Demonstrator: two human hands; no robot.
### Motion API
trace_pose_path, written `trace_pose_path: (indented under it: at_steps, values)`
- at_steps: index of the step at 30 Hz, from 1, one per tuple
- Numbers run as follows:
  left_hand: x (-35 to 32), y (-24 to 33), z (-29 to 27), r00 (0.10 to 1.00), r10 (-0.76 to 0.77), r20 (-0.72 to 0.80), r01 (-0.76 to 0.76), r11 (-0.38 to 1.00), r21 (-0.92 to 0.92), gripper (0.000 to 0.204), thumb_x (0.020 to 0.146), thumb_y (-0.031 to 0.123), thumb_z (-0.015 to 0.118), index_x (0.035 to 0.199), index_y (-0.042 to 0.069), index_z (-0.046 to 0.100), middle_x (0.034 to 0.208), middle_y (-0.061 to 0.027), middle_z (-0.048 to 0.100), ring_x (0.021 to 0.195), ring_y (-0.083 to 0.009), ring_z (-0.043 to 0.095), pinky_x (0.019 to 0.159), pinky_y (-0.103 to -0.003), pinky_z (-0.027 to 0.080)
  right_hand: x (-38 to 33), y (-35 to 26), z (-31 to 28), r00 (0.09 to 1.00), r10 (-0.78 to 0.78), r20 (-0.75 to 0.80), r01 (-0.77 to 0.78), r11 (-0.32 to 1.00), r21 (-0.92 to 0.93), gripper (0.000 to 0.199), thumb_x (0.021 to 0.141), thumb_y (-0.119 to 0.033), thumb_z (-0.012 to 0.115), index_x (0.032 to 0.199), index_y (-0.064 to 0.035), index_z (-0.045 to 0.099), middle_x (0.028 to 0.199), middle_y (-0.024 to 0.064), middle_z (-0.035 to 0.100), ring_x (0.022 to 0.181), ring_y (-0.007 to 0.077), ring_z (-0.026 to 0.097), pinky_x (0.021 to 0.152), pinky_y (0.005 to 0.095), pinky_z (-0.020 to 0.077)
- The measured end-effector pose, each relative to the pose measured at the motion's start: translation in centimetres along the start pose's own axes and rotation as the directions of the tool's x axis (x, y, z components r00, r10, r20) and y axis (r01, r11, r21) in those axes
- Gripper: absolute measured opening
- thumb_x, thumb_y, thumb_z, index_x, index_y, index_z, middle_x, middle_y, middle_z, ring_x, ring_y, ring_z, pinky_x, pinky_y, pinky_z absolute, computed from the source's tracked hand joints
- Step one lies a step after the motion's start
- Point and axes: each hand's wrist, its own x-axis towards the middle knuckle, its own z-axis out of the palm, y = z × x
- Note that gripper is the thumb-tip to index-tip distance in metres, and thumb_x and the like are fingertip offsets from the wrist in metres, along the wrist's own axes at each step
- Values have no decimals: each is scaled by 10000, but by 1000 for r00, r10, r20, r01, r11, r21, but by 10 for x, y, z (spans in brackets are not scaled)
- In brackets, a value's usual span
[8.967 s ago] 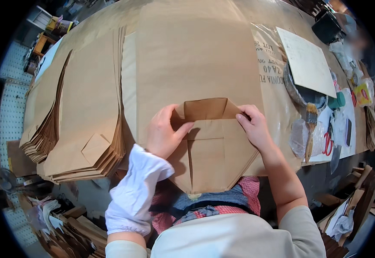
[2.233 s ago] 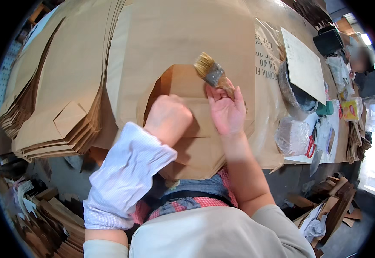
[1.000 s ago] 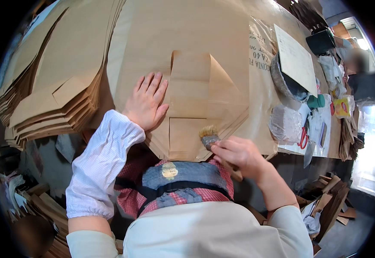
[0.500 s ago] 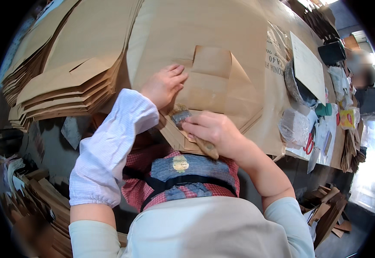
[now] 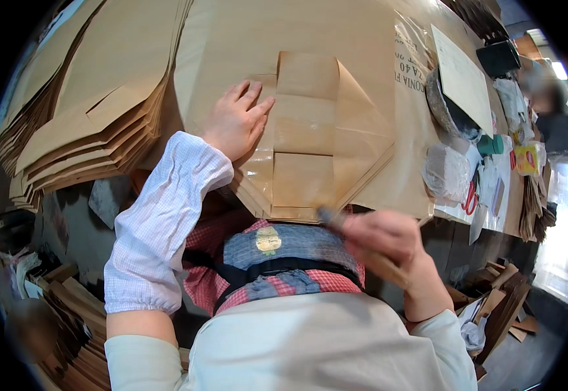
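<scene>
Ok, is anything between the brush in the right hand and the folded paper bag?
Nothing visible: the right hand holds the brush, blurred, with its tip by the near edge of the paper bag. The left hand rests farther left, clear of the brush.

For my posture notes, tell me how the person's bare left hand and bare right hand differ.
The left hand lies palm down on the folded brown paper bag; the right hand grips the brown-handled brush. The left hand sits beyond a white checked cloth sleeve; the right hand has no such sleeve. The left hand shows fairly sharp, the right hand blurred. Both are ungloved.
</scene>
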Motion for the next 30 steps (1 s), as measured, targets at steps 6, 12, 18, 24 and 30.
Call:
trace_pose_path:
  at_steps: [6, 12, 18, 24, 30]
  values:
    - [5, 6, 2, 1000, 0, 10, 0, 1000, -17, 356, 851, 129, 601, 1199, 54, 612, 1272, -218, 549, 1188, -412, 489, 973, -461, 442, -13, 26, 36, 999, -12, 42, 20, 983, -184, 237, 774, -80, 698, 992, -23, 624, 927, 91, 623, 798, 267, 630, 664, 342, 531]
    - [9, 5, -5, 999, -13, 33, 15, 999, -37, 379, 844, 109, 596, 1219, 49, 594, 1285, -220, 532, 1209, -415, 474, 1003, -482, 410, 19, 38, 11, 999, -29, 27, 18, 943, 332, 207, 764, -76, 732, 942, 3, 662, 839, 120, 667, 755, 277, 653, 663, 347, 532]
    - [12, 12, -18, 993, -27, 115, 30, 999, -29, 395, 843, 102, 594, 1236, 66, 591, 1319, -222, 508, 1230, -421, 456, 1040, -523, 363, 77, 84, -55, 715, 633, -296, -448, 740, 501, 135, 852, -99, 691, 946, -3, 702, 839, 34, 680, 739, 107, 621, 674, 250, 503]
    - [19, 14, -19, 987, -34, 159, 40, 998, -39, 392, 848, 105, 590, 1239, 73, 597, 1334, -213, 502, 1243, -424, 445, 1053, -526, 352, 127, 160, -46, 672, 703, -235, -548, 685, 481, 154, 818, -108, 714, 898, 19, 678, 811, 62, 667, 738, 120, 628, 590, 263, 518]
    - [14, 12, -24, 988, -105, 111, 126, 971, -202, 433, 788, 77, 637, 1214, 39, 567, 1231, -206, 529, 1212, -414, 464, 1016, -490, 397, 154, 135, -34, 707, 640, -300, -302, 658, 690, 143, 818, -80, 712, 913, 21, 675, 847, 74, 685, 779, 132, 641, 641, 272, 538]
